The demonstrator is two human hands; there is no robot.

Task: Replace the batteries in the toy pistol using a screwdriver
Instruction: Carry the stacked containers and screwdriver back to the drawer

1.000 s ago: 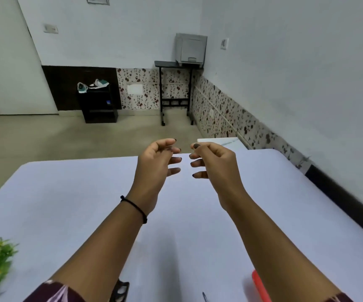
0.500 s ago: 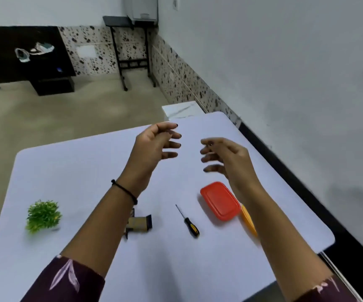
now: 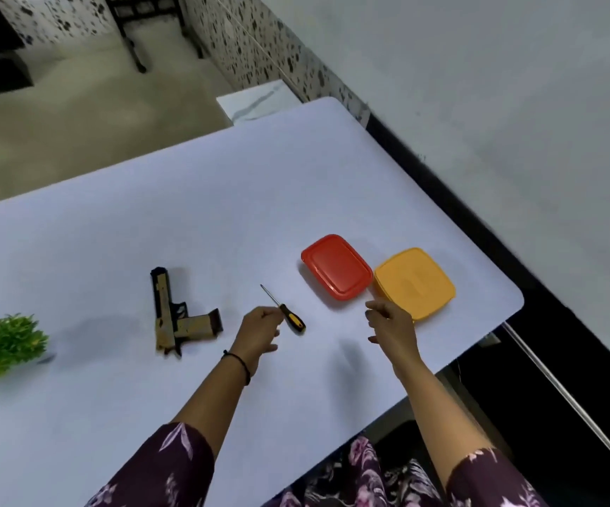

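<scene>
A tan and black toy pistol (image 3: 171,316) lies on its side on the white table (image 3: 149,228), barrel pointing away from me. To its right lies a small screwdriver (image 3: 284,309) with a black and yellow handle, tip pointing away. My left hand (image 3: 259,333) hovers just left of the screwdriver handle, fingers loosely curled and holding nothing. My right hand (image 3: 391,325) hangs in the air near the front edge of the orange-yellow box, fingers relaxed and empty. No batteries are in sight.
A red lidded box (image 3: 336,267) and an orange-yellow lidded box (image 3: 415,283) sit side by side right of the screwdriver. A small green plant (image 3: 5,342) stands at the table's left. The table's right edge runs close to a grey wall.
The view has tilted down, bringing the whole table and the yellow box into sight. Both hands have dropped from mid-air toward the table, the left one coming beside the screwdriver.
</scene>
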